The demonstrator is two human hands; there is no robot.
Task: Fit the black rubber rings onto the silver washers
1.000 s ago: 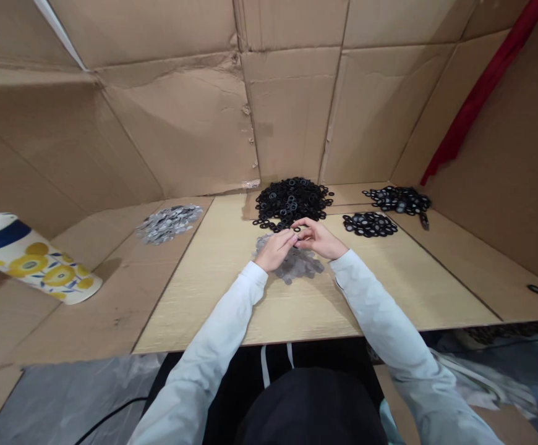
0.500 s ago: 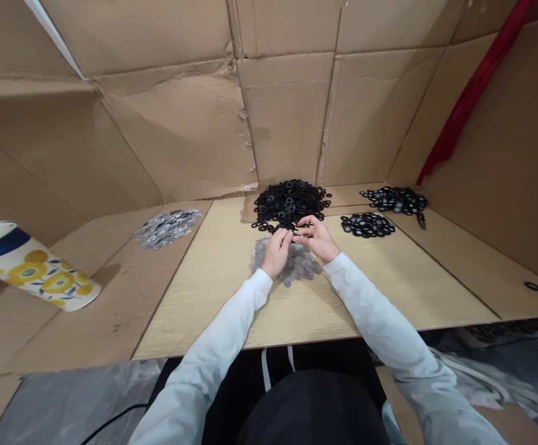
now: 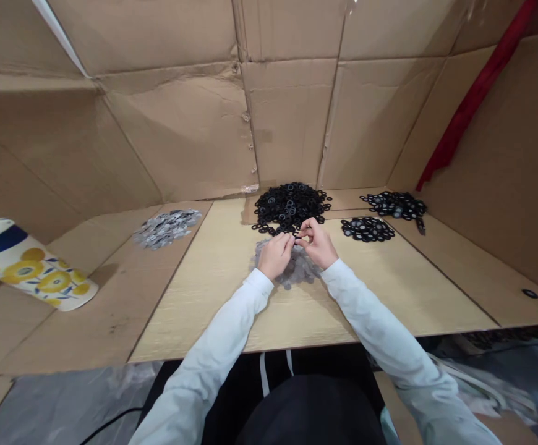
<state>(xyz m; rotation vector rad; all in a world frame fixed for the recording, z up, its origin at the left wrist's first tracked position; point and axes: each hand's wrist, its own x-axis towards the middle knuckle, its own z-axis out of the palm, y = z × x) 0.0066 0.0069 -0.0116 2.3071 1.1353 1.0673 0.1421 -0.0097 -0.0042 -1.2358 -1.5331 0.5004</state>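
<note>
Left hand (image 3: 276,256) and right hand (image 3: 319,243) have closed in, pinching a black washer (image 3: 296,238).

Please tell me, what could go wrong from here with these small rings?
The left hand and right hand work directly above the grey discs, so a dropped ring might mix into them. The black ring pile lies close, so it may get knocked. One stray black ring lies apart.
</note>
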